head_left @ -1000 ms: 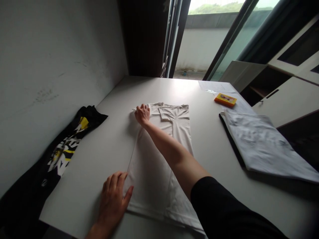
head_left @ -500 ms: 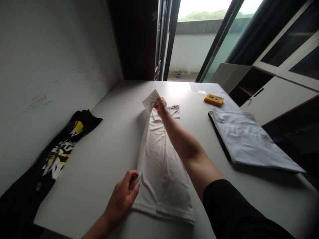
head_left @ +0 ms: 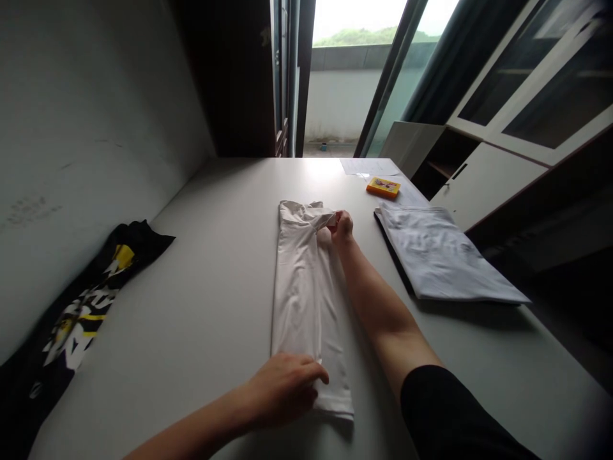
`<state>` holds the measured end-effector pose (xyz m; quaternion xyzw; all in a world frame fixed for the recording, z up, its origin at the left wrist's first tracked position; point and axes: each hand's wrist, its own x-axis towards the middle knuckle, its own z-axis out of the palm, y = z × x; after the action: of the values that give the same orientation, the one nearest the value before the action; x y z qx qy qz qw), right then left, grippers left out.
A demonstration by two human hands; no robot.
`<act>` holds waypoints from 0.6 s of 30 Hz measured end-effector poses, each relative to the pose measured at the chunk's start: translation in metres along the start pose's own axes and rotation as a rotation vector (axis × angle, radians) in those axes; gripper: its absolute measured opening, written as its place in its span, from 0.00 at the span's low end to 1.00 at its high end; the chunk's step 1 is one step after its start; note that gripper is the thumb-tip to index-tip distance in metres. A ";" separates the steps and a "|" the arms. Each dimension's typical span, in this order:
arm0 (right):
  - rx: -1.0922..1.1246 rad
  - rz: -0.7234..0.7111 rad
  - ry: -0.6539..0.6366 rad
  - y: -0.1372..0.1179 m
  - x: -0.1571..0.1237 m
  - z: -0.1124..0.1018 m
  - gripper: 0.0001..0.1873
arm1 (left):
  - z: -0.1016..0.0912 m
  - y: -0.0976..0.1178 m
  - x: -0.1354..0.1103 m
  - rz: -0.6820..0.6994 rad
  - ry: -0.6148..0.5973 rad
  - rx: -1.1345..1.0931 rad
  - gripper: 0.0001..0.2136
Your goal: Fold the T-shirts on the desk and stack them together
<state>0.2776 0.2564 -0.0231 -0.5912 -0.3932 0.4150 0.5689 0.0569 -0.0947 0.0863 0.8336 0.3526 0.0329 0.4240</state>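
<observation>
A white T-shirt (head_left: 297, 275) lies lengthwise on the table in front of me, folded into a narrow strip with its far end bunched. At that far end my right hand (head_left: 342, 227) is closed around a corner of the fabric, drawing it out to the right. My left hand (head_left: 282, 390) is over the near end, its fingers curled onto the shirt close to the hem. The fingertips are partly hidden beneath the hand. The lower left of the hem is covered by that hand.
On the right lies a folded light-grey garment (head_left: 440, 255) with a dark layer beneath. An orange-yellow box (head_left: 383, 187) and papers (head_left: 368, 167) sit behind it. A black printed garment (head_left: 90, 306) hangs over the table's (head_left: 215, 287) left edge beside the wall.
Both hands have carried the shirt's left edge over to the right, narrowing it. The right hand came down from its raised spot. The view has shifted slightly to the right.
</observation>
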 end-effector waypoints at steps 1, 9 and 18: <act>0.066 0.023 0.034 0.001 0.001 -0.001 0.17 | -0.004 0.001 0.000 0.033 -0.012 -0.021 0.18; 0.069 0.058 0.142 0.001 0.003 -0.001 0.07 | -0.007 -0.009 0.007 0.179 0.030 -0.139 0.19; -0.429 -0.113 0.176 -0.012 -0.010 0.008 0.06 | 0.016 -0.037 0.015 0.148 0.185 0.305 0.27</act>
<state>0.2666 0.2507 -0.0104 -0.7094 -0.4537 0.2362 0.4849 0.0529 -0.0818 0.0449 0.9052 0.3288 0.0865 0.2549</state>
